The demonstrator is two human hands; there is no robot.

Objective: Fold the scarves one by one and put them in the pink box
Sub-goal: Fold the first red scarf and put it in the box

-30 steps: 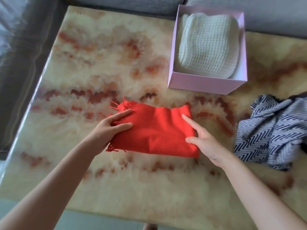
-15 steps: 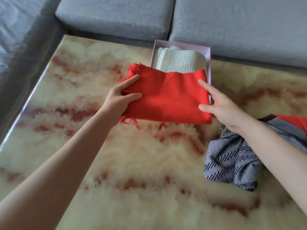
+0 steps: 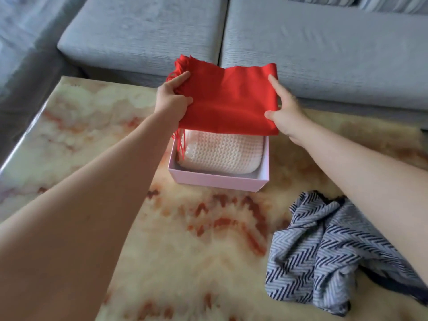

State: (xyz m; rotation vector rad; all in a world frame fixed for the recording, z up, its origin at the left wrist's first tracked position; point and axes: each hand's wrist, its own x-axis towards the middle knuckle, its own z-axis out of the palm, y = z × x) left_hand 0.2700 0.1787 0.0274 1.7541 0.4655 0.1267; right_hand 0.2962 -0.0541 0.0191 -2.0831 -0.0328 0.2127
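Head view: nearest, at about 5 o'clock, a striped scarf [image 3: 324, 253] with a blue-and-white zigzag pattern lies crumpled and unfolded on the marbled table [image 3: 162, 239], partly under the right forearm. Both bare forearms reach forward across the table from the lower corners toward the middle of the picture.

Further on, at the centre, the pink box [image 3: 217, 180] stands open on the table. A folded white knitted scarf [image 3: 222, 154] lies inside it, filling most of the floor, with a narrow gap along the near wall.

Held above the far half of the box, toward 12 o'clock, is the folded red scarf [image 3: 229, 100], a flat rectangle that hides the box's far wall. It is in the air and has not settled onto the white one. The left hand [image 3: 171, 98] is closed on its left edge at about 11 o'clock, thumb and forefinger on top, the other fingers hidden beneath the cloth. Red fringe hangs from this end, some strands dangling down into the box's left side. The right hand [image 3: 283, 112] grips the right edge at about 1 o'clock, forefinger stretched along the top and thumb pressed to the near corner, the rest of the fingers out of sight underneath.

Beyond the table, across the top, runs a grey sofa [image 3: 301, 42] with two seat cushions.
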